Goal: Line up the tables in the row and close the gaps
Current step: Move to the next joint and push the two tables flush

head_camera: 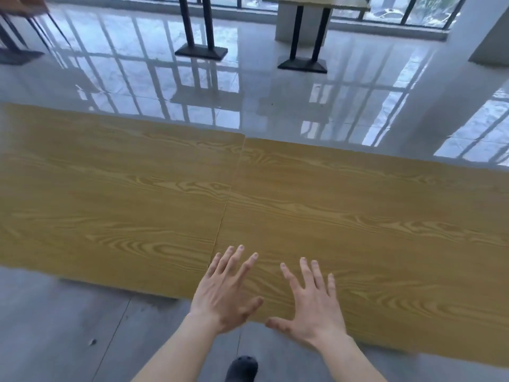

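Glossy floor (248,86) lies open beyond — left table (110,194) and right table (358,216) meet edge-to-edge; left hand (224,295) and right hand (311,304) spread, gripping nothing.

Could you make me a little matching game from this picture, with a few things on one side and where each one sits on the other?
Things:
1. left hand
2. right hand
3. shoe
4. black table base

Places:
A. on the far floor, near the windows
B. on the floor at the bottom edge
C. spread over the right tabletop, away from the seam
D. just right of the seam

Pairs: 1-D, 2-C, 3-B, 4-A
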